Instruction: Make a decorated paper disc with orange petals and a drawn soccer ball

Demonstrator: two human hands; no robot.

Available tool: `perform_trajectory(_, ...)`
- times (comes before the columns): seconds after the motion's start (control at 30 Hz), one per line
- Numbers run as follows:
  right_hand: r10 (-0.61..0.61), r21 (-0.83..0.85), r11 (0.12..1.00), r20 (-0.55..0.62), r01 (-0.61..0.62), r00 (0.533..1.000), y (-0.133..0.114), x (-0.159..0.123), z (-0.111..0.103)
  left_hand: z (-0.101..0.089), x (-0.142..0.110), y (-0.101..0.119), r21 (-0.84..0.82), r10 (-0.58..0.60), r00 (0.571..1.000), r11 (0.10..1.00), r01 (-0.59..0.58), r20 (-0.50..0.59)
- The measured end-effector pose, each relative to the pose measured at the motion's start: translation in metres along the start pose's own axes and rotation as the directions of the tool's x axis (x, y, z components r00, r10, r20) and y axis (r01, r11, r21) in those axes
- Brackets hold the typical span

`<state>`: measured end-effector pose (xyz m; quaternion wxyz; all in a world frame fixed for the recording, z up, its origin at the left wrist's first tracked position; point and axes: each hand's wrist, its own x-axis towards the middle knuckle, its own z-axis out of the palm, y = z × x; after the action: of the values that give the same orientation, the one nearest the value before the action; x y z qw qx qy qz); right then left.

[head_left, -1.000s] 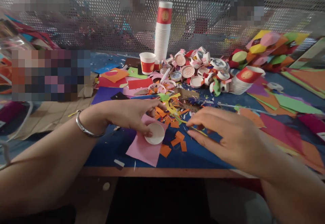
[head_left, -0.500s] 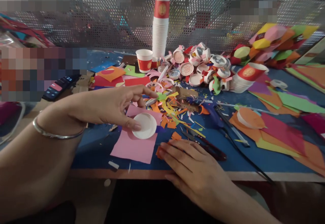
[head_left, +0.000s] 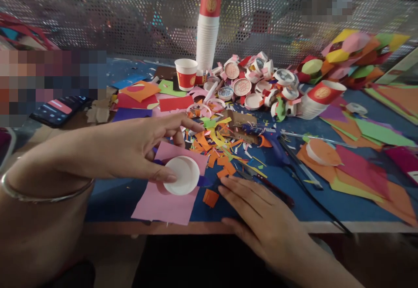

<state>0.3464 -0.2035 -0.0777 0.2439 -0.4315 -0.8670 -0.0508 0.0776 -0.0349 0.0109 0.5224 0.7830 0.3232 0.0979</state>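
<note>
My left hand (head_left: 146,148), with a metal bangle at the wrist, rests its thumb on the left edge of a round white paper disc with a raised rim (head_left: 182,175). Its index finger reaches forward over paper scraps, apart from the thumb, and the other fingers curl. Under the disc lies a pink paper sheet (head_left: 170,207). A dark blue paper strip (head_left: 205,181) sticks out on the disc's right. My right hand (head_left: 257,209) lies flat near the table's front edge, fingers stretched out. Just left of its fingertips is a small orange paper piece (head_left: 211,198).
Behind the scraps (head_left: 212,140) stand a tall cup stack (head_left: 207,39) and a single paper cup (head_left: 187,75). Cut cup bottoms (head_left: 242,86) form a heap. A blue glue gun (head_left: 277,148) and scissors (head_left: 261,179) lie right of centre. A phone (head_left: 60,109) is at left.
My left hand, the white disc and the pink sheet have shifted slightly left and toward me. My right hand has moved a little right, off the orange piece.
</note>
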Motion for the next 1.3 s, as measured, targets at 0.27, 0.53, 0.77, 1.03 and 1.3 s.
perform_trajectory(0.27,-0.085,0.110,0.990,-0.025,0.087,0.996,-0.013,0.011,0.003,-0.011,0.005,-0.019,0.189,0.065,0.998,0.980,-0.068,0.020)
perform_trajectory(0.53,-0.050,0.203,0.977,-0.046,0.059,0.998,-0.019,0.010,0.002,-0.012,0.001,-0.007,0.309,0.036,0.999,0.951,-0.022,-0.039)
perform_trajectory(0.77,-0.040,0.170,0.984,-0.011,0.041,0.999,-0.019,0.011,0.014,-0.009,0.002,0.000,0.319,-0.036,0.997,0.946,0.054,-0.063)
perform_trajectory(1.03,0.022,0.194,0.981,-0.028,-0.016,0.999,-0.018,0.021,0.012,-0.008,0.000,0.005,0.325,-0.035,0.996,0.944,0.058,-0.076)
perform_trajectory(1.3,0.076,0.228,0.970,0.044,-0.084,0.996,-0.008,0.027,0.006,-0.010,-0.001,0.008,0.372,-0.057,0.996,0.925,0.078,-0.068)
